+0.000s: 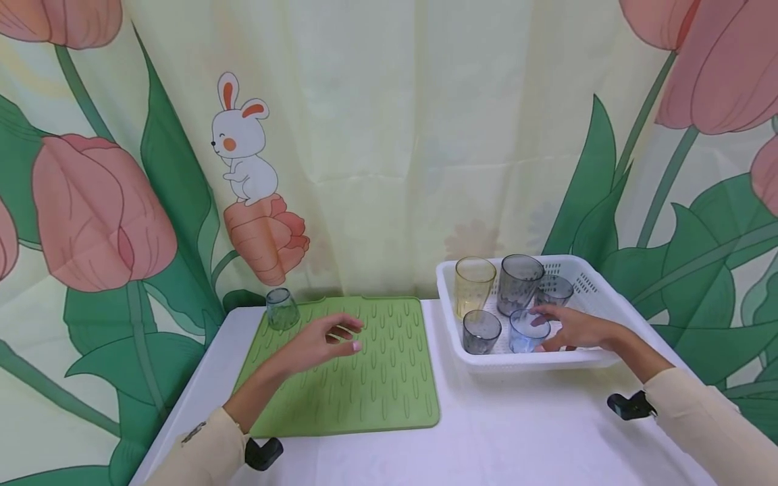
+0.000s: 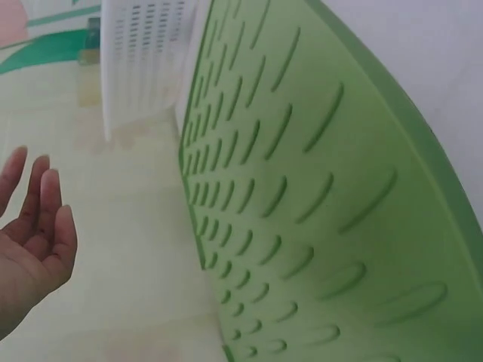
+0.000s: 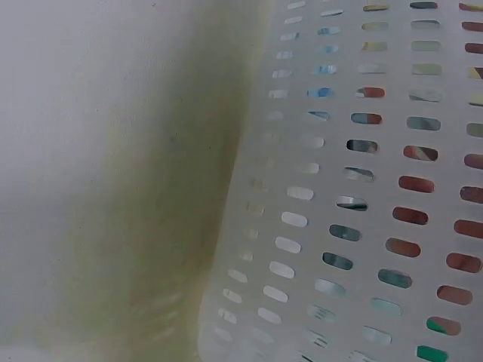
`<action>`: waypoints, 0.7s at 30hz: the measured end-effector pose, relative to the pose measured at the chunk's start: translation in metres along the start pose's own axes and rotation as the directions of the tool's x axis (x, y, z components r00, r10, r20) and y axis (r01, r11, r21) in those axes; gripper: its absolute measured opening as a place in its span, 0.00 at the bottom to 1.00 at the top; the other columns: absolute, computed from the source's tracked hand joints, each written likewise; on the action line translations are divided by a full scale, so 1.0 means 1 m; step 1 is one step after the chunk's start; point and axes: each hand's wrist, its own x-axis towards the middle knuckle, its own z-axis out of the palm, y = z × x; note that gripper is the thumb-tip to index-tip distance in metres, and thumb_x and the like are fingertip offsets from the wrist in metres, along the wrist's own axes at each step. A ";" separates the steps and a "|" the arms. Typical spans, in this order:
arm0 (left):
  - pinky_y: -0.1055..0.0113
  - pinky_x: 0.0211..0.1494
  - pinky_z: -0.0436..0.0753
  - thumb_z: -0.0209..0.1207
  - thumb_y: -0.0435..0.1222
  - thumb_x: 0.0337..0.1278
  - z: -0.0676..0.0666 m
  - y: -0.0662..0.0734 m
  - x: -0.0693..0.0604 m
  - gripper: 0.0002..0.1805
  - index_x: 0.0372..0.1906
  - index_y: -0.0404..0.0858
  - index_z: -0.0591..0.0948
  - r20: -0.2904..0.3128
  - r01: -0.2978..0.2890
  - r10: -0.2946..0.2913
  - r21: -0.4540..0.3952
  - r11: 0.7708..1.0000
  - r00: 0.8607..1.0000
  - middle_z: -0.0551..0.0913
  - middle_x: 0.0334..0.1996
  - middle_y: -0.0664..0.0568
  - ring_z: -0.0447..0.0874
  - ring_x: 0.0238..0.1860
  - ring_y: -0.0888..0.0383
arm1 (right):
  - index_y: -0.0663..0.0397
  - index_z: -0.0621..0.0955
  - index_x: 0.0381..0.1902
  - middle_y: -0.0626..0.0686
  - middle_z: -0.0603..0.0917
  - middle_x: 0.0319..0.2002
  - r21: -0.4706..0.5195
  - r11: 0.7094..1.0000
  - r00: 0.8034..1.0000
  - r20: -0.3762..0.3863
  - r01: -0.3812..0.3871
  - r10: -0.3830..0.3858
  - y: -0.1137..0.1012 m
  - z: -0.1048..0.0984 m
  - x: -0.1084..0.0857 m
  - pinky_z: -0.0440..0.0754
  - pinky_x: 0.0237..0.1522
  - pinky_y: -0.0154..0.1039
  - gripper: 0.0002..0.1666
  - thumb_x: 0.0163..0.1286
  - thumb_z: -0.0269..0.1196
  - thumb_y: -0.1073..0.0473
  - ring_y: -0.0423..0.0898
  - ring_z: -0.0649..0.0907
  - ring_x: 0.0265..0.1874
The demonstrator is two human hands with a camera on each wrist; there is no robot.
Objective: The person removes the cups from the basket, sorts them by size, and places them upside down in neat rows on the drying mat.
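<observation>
In the head view, the right hand is at the right side of a clear blue glass inside the white basket, its fingers and thumb bent round the glass near the rim. The left hand hovers over the green mat, holding nothing, fingers relaxed and slightly bent. The left wrist view also shows the left hand with nothing in it. A dark bluish glass stands upside down at the mat's far left corner. The right wrist view shows the basket's slotted wall; the right hand is hidden there.
Also in the basket are a tall yellow glass, a tall grey glass, a short grey glass and another short grey one. A white-covered table lies beneath. Behind hangs a patterned curtain.
</observation>
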 end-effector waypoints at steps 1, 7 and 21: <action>0.54 0.60 0.78 0.65 0.45 0.65 0.002 0.002 0.002 0.24 0.61 0.41 0.77 0.007 -0.005 0.005 -0.007 1.000 1.000 0.81 0.57 0.48 0.79 0.57 0.47 | 0.63 0.56 0.76 0.70 0.67 0.69 0.006 1.000 1.000 0.004 0.000 0.000 0.000 0.001 0.000 0.85 0.40 0.44 0.58 0.58 0.75 0.50 0.56 0.77 0.54; 0.55 0.59 0.78 0.65 0.45 0.64 0.013 0.009 0.015 0.24 0.61 0.41 0.78 0.038 -0.022 0.023 -0.024 0.999 0.999 0.81 0.57 0.50 0.79 0.56 0.50 | 0.66 0.60 0.73 0.71 0.70 0.66 0.028 1.000 1.000 0.004 0.006 -0.006 0.002 0.000 0.006 0.85 0.38 0.44 0.52 0.61 0.73 0.54 0.50 0.83 0.42; 0.59 0.58 0.79 0.64 0.46 0.64 0.028 0.024 0.033 0.24 0.61 0.42 0.78 0.068 -0.059 0.063 -0.050 0.997 0.996 0.81 0.57 0.51 0.79 0.56 0.50 | 0.68 0.62 0.70 0.76 0.69 0.64 0.047 0.998 0.998 -0.060 0.031 -0.028 -0.004 0.004 0.008 0.83 0.35 0.45 0.50 0.60 0.74 0.52 0.49 0.84 0.29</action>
